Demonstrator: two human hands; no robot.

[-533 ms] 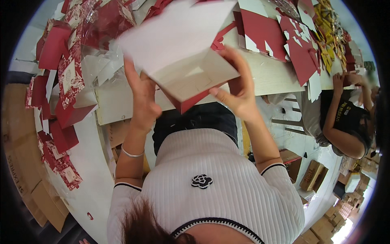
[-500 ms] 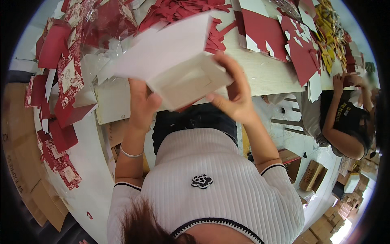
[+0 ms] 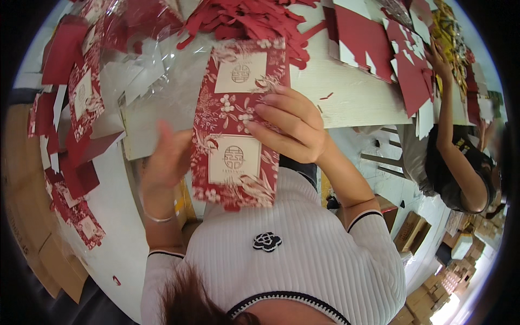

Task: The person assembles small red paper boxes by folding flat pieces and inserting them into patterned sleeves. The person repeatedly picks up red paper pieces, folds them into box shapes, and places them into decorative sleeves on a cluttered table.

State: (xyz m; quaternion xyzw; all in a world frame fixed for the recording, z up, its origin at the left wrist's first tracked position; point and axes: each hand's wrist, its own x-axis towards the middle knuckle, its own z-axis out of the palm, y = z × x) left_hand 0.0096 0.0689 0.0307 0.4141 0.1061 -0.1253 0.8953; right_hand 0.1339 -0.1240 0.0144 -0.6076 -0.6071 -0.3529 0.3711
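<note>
Upright before my waist is a red floral cardboard gift box (image 3: 234,116), its printed outer side facing me with two cream label panels. My right hand (image 3: 292,122) grips its right edge, fingers lying across the printed face and the thumb hidden behind. My left hand (image 3: 169,157) is at the box's left edge, smeared by motion; its thumb points up and its other fingers are partly hidden, so I cannot tell whether it touches the box. The white inside of the box is turned away from view.
Red paper strips (image 3: 238,21) pile up beyond the box. Red-and-white cardboard sheets (image 3: 363,43) lie on the table (image 3: 346,100) to the right. Red boxes (image 3: 81,173) and clear plastic film (image 3: 146,81) crowd the left. A co-worker (image 3: 460,157) sits at far right.
The box has been turned from its white open inside to its printed outer side. My right hand now lies over the printed face, and my left hand has shifted left and down.
</note>
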